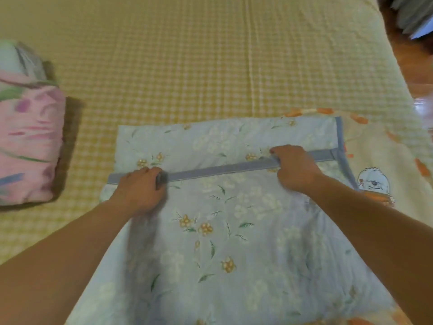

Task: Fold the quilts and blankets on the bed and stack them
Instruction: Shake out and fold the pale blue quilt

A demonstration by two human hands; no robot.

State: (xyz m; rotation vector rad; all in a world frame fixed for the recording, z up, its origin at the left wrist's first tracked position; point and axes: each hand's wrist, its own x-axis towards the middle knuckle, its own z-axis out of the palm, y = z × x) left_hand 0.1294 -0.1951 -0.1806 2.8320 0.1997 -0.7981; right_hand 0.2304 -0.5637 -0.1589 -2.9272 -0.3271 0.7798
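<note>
A light blue quilt (222, 231) with small yellow flowers lies partly folded on the bed in front of me. Its darker blue border band (218, 171) runs across the middle, over a lower layer that reaches further away. My left hand (140, 191) grips that band near its left end, fingers curled round the edge. My right hand (293, 167) grips the same band towards its right end. Under the blue quilt, to the right, lies a cream blanket (384, 160) with orange marks and a cartoon animal. At the left edge rests a folded pink and green floral quilt (25, 137).
The bed carries a yellow and white checked sheet (175, 66) stretching away from me. The bed's right edge runs diagonally at the upper right, with a wooden floor (412, 55) beyond it and some grey cloth in the far corner.
</note>
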